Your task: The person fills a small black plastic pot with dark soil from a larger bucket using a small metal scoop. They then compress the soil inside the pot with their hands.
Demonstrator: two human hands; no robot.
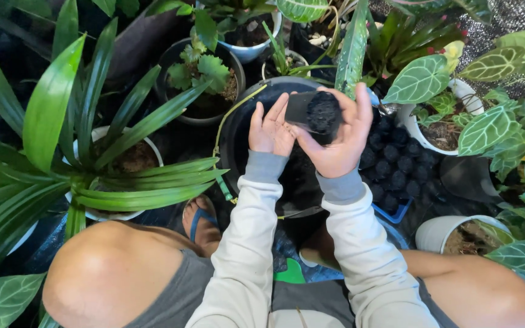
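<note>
Right hand [340,143] curled around small black pot [314,111] of dark soil, frame centre top. Left hand [270,129] spread flat, touching pot's side, above big black tub [233,130].

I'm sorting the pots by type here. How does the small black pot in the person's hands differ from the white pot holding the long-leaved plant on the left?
The small black pot is tilted on its side in the right hand, with the left hand beside it; the white pot sits upright on the ground. The small black pot looks much smaller. It shows only dark soil and no plant, while the white pot carries long green leaves. Both hold soil.
</note>
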